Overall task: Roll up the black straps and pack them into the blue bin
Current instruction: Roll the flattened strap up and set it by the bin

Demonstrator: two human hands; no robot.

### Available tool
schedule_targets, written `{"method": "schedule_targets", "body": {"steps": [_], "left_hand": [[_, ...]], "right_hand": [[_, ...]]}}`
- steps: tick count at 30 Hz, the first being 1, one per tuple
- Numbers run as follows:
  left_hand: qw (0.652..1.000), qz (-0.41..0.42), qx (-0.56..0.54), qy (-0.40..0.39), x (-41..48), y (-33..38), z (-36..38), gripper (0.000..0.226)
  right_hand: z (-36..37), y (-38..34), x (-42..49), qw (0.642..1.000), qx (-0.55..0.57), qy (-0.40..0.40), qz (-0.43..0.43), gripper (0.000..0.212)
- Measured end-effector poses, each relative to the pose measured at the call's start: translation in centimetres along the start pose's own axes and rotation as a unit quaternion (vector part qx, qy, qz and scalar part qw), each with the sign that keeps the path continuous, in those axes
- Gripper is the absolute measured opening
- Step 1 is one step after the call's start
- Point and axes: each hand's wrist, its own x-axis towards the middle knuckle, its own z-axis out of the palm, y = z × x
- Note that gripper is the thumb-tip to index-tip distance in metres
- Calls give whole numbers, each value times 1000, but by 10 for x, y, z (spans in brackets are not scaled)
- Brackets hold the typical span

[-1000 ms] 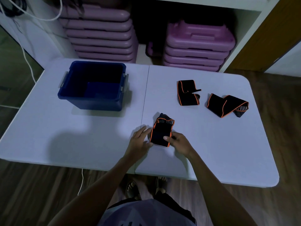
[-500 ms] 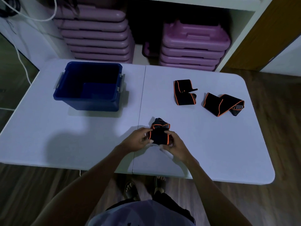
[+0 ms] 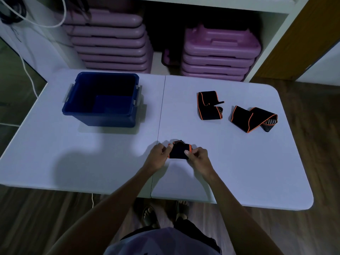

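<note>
Black strap (image 3: 178,151), edged in orange and nearly rolled, sits on the white desk (image 3: 239,162) near its front edge, pinched between both hands: left hand (image 3: 158,157) on its left end, right hand (image 3: 197,157) on its right. Its long axis runs left to right. The blue bin (image 3: 103,100) lies ahead and to the left, nearer the left hand. Two unrolled straps (image 3: 209,105) (image 3: 253,119) wait far right. Fingertips hide the roll's ends.
</note>
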Motion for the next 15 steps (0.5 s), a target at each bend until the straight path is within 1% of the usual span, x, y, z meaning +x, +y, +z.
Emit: {"method": "schedule_targets", "body": {"steps": [1, 2, 3, 4, 5, 6, 8, 10, 13, 14, 15], "left_hand": [[999, 32, -12, 34, 0, -1, 4, 35], [997, 52, -33, 51, -2, -1, 7, 24], [995, 66, -60, 52, -4, -1, 8, 15], [994, 71, -75, 42, -8, -2, 8, 15], [993, 77, -89, 33, -10, -5, 8, 20], [992, 81, -92, 24, -13, -7, 8, 25], [991, 84, -106, 19, -16, -13, 8, 30], [990, 73, -116, 27, -17, -17, 7, 33], [990, 59, -124, 41, -21, -18, 1, 52], [990, 57, -117, 46, -22, -18, -4, 57], [992, 60, -102, 52, -22, -20, -9, 57]], "right_hand": [[1, -2, 0, 1000, 15, 10, 2, 40], [1, -1, 0, 999, 47, 16, 16, 30], [1, -1, -2, 997, 64, 21, 24, 19], [-1, 0, -3, 996, 80, 22, 31, 30], [-3, -2, -4, 996, 75, 12, 37, 42], [-4, 0, -4, 997, 67, -5, 31, 46], [-3, 5, -4, 998, 50, -16, 29, 36], [0, 8, -5, 999, 34, 1, 28, 27], [9, 5, -6, 1000, -6, 5, 8, 23], [13, 2, -6, 1000, -14, 0, 7, 23], [17, -1, -5, 1000, -20, -6, 5, 22]]}}
